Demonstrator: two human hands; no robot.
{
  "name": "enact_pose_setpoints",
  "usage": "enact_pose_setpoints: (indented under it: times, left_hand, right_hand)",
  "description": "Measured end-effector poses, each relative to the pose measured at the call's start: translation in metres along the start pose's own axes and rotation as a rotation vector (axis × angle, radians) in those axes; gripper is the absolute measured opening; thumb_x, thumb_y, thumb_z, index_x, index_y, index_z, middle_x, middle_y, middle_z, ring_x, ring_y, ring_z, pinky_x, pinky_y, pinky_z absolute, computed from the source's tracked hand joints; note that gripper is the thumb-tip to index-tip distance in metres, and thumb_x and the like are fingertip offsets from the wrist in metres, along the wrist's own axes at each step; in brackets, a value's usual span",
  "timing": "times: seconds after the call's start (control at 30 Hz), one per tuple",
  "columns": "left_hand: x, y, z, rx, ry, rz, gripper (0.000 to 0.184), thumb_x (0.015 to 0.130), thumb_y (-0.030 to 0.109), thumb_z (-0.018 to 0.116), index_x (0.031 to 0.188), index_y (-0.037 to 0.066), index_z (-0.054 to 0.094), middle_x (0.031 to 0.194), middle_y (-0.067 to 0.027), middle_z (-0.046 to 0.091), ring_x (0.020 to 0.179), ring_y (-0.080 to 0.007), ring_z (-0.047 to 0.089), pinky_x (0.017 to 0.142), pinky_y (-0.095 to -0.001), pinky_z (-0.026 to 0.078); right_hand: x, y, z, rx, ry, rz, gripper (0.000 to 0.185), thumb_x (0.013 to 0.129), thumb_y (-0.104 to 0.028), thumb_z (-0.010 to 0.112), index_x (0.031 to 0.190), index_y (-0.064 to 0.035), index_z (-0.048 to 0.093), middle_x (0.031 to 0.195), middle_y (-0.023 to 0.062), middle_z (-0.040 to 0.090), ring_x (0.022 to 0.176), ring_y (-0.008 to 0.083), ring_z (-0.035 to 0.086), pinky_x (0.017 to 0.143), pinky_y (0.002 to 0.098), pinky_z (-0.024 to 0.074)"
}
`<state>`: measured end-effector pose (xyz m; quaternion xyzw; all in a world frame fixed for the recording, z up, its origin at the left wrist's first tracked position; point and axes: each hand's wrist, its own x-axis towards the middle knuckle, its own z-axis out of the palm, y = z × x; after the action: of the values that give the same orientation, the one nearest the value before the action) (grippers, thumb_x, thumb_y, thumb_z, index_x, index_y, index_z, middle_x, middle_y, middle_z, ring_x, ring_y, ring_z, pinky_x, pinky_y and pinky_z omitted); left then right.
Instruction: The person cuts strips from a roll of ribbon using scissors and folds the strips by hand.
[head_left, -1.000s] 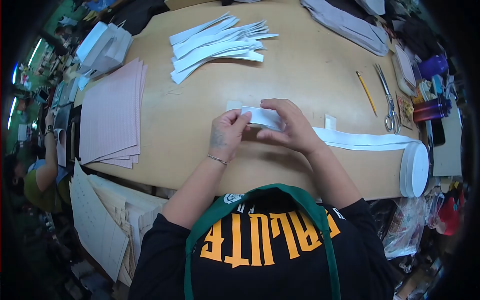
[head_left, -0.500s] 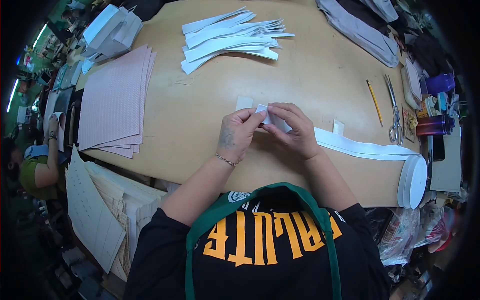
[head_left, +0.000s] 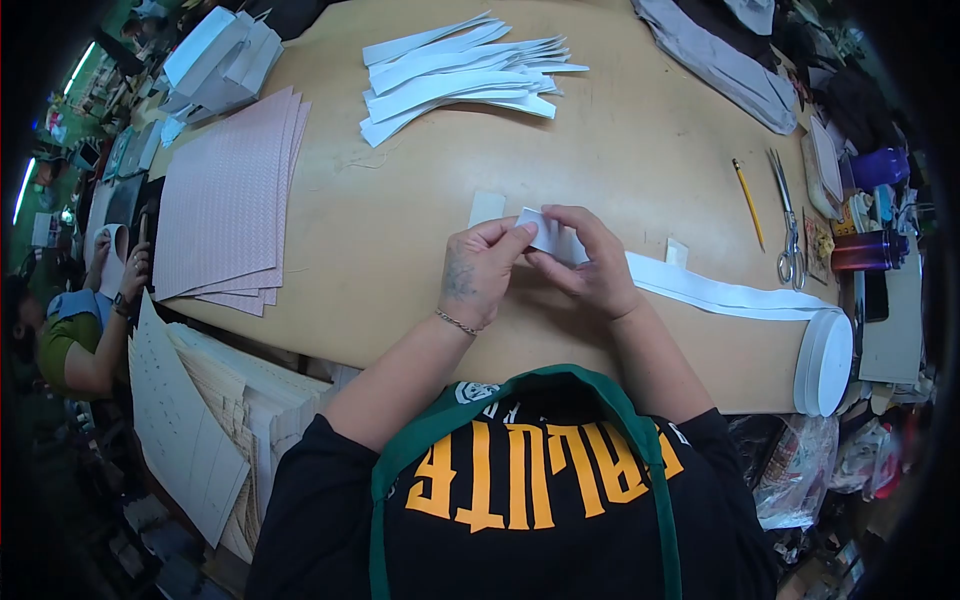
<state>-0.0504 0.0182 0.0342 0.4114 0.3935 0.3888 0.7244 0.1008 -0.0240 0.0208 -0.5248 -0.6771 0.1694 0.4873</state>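
1. The strip is white and flat; it runs from the rolls at the right end of the table up to the right hand, and seems to pass on to the left
2. The left hand is closed in a pinch, thumb over fingers, on the strip's end
3. The right hand is half curled, thumb below and fingers above, with the strip between them; how firmly it grips I cannot tell
4. The strip looks light and thin, soft enough to bend yet with some body; it would probably crease before it tore, and might slide on the smooth top
5. Best hold, I'd judge: flat near the end, by both edges, without squeezing a fold into it
6. A pale patch lies just beyond the left hand; a small tab sits by the strip's far edge
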Motion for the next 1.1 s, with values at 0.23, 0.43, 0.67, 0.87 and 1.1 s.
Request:
enact_pose_setpoints:
  times: [0.23, 0.43, 0.67, 0.87, 1.1]
  left_hand:
    - [0.007, -0.006, -0.012, -0.139, 0.143, -0.173, 0.020, 0.083, 0.013, 0.067, 0.097, -0.001, 0.067, 0.079, -0.0011, 0.064, 0.071, -0.0084, 0.059, 0.065, -0.0206, 0.043]
    - [0.013, -0.007, -0.015, 0.172, 0.132, -0.241, 0.016, 0.085, 0.016, 0.065, 0.093, 0.002, 0.067, 0.079, -0.0003, 0.063, 0.068, -0.0086, 0.058, 0.060, -0.0225, 0.046]
    - [0.031, -0.010, -0.058, 0.830, 0.150, 0.361, 0.017, 0.079, 0.011, 0.067, 0.093, 0.000, 0.067, 0.079, -0.0101, 0.062, 0.065, -0.0174, 0.060, 0.062, -0.0277, 0.049]
    - [0.030, -0.017, -0.060, 1.032, 0.005, 0.692, 0.015, 0.072, 0.012, 0.071, 0.085, 0.005, 0.066, 0.083, -0.0085, 0.056, 0.074, -0.0234, 0.057, 0.065, -0.0329, 0.049]
    - [0.034, -0.018, -0.051, 1.143, 0.008, 0.759, 0.012, 0.070, 0.010, 0.072, 0.080, 0.005, 0.066, 0.080, -0.0065, 0.056, 0.075, -0.0245, 0.055, 0.066, -0.0348, 0.047]
  right_hand:
    - [0.007, -0.004, -0.019, 0.046, -0.163, 0.211, 0.040, 0.073, -0.016, 0.076, 0.107, -0.0037, 0.059, 0.090, 0.0097, 0.059, 0.080, 0.0208, 0.057, 0.074, 0.0290, 0.0475]
    - [0.008, 0.003, -0.022, -0.234, -0.249, 0.076, 0.027, 0.073, -0.018, 0.071, 0.096, -0.0043, 0.066, 0.087, 0.0099, 0.059, 0.081, 0.0268, 0.058, 0.073, 0.0348, 0.0488]
    - [0.010, 0.026, -0.013, -0.397, -0.278, 0.001, 0.025, 0.073, -0.018, 0.070, 0.094, -0.0043, 0.066, 0.089, 0.0085, 0.061, 0.086, 0.0255, 0.056, 0.077, 0.0354, 0.0483]
    - [0.026, 0.026, -0.014, -0.421, -0.397, -0.014, 0.021, 0.072, -0.017, 0.070, 0.089, -0.0045, 0.067, 0.087, 0.0075, 0.060, 0.082, 0.0244, 0.055, 0.075, 0.0345, 0.0481]
    - [0.034, 0.023, -0.017, -0.465, -0.473, -0.015, 0.019, 0.071, -0.016, 0.070, 0.087, -0.0055, 0.067, 0.088, 0.0060, 0.059, 0.083, 0.0229, 0.053, 0.075, 0.0333, 0.0475]
